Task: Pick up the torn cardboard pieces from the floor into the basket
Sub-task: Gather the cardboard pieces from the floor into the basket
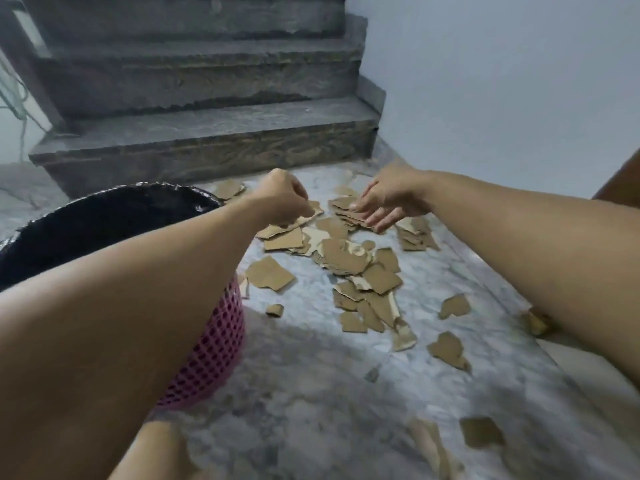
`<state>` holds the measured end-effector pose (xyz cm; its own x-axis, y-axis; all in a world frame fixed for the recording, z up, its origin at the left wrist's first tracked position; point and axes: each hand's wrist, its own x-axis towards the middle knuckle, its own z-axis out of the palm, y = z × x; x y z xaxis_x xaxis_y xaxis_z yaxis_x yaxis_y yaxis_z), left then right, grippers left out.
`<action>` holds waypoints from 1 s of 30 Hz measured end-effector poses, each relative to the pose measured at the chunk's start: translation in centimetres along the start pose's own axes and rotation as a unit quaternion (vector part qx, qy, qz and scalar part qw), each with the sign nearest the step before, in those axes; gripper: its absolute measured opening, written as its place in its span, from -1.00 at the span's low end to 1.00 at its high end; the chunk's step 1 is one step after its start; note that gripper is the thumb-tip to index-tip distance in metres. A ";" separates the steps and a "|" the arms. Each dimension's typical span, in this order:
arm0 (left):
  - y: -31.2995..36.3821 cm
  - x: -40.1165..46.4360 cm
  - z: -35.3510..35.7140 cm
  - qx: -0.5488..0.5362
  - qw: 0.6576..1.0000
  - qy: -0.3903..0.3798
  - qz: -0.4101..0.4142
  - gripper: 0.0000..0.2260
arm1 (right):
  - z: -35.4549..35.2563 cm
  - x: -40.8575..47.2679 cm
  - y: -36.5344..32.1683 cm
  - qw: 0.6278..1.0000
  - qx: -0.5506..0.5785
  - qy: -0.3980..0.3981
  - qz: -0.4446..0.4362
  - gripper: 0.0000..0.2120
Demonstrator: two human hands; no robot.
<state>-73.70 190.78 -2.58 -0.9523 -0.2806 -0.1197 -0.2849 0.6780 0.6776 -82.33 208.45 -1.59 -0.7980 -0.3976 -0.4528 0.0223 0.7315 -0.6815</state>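
Several torn brown cardboard pieces (346, 261) lie scattered on the grey marbled floor (311, 375). A pink mesh basket (211, 355) lined with a black bag stands at the left, under my left forearm. My left hand (284, 199) reaches over the far side of the pile, its curled fingers pinching a cardboard piece (294, 225) at its edge. My right hand (388, 199) is beside it, its fingers stretched out and resting on a stack of pieces (346, 211).
Dark stone stairs (207, 133) rise just behind the pile. A pale wall (519, 81) runs along the right. More loose pieces (481, 433) lie near the bottom right, close to my knee.
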 end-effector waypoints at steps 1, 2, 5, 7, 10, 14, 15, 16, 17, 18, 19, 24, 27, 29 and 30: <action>0.4 0.4 1.3 0.002 1.000 -0.019 0.006 -0.86 | -0.4 -0.1 1.4 1.000 -0.005 -0.001 0.015 -0.81; 0.9 0.8 3.7 0.003 0.999 -0.052 0.012 -0.85 | -0.9 -0.4 3.7 0.999 -0.004 0.001 0.038 -0.79; 1.8 1.6 10.4 0.025 0.989 -0.146 0.019 -0.78 | -2.1 -0.9 10.5 0.996 0.007 -0.003 0.090 -0.81; 1.7 1.5 14.5 0.041 0.979 -0.197 0.015 -0.72 | -2.3 -1.0 14.9 0.992 0.021 0.001 0.121 -0.70; 1.0 0.5 20.5 0.079 0.957 -0.280 0.020 -0.65 | -1.7 -1.8 21.2 0.987 0.028 -0.006 0.161 -0.62; -1.0 -3.0 28.6 0.243 0.894 -0.361 0.109 -0.46 | 1.4 -3.7 29.3 0.981 -0.067 -0.024 0.182 -0.69; -1.7 -4.2 30.4 0.271 0.875 -0.377 0.138 -0.43 | 2.4 -4.2 31.1 0.977 -0.105 -0.034 0.180 -0.68; -2.4 -5.2 32.0 0.291 0.858 -0.387 0.170 -0.40 | 3.2 -4.5 32.4 0.972 -0.144 -0.048 0.177 -0.66; -3.0 -6.2 33.5 0.305 0.843 -0.391 0.208 -0.40 | 4.1 -5.0 33.7 0.966 -0.183 -0.062 0.171 -0.62; -3.5 -7.3 34.6 0.315 0.829 -0.391 0.246 -0.41 | 4.8 -5.3 34.7 0.960 -0.215 -0.077 0.164 -0.57; -3.9 -8.2 35.7 0.322 0.815 -0.387 0.287 -0.44 | 5.6 -5.7 35.8 0.953 -0.244 -0.088 0.154 -0.52; -4.8 -10.9 38.5 0.345 0.776 -0.357 0.389 -0.58 | 8.9 -7.2 40.3 0.929 -0.354 -0.062 0.089 -0.61; -5.2 -10.6 39.0 0.336 0.791 -0.343 0.378 -0.71 | 9.2 -7.3 41.5 0.936 -0.342 -0.032 0.078 -0.68; -5.4 -10.0 39.1 0.318 0.809 -0.354 0.344 -0.76 | 9.1 -7.0 41.7 0.947 -0.308 -0.035 0.087 -0.64; -5.5 -9.5 39.1 0.301 0.825 -0.360 0.316 -0.76 | 9.0 -6.8 41.8 0.951 -0.291 -0.036 0.094 -0.62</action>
<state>-67.30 216.31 -33.59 -0.6871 0.5872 -0.4280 0.4967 0.8095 0.3132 -70.59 236.74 -32.22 -0.7695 -0.2505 -0.5875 -0.1932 0.9681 -0.1597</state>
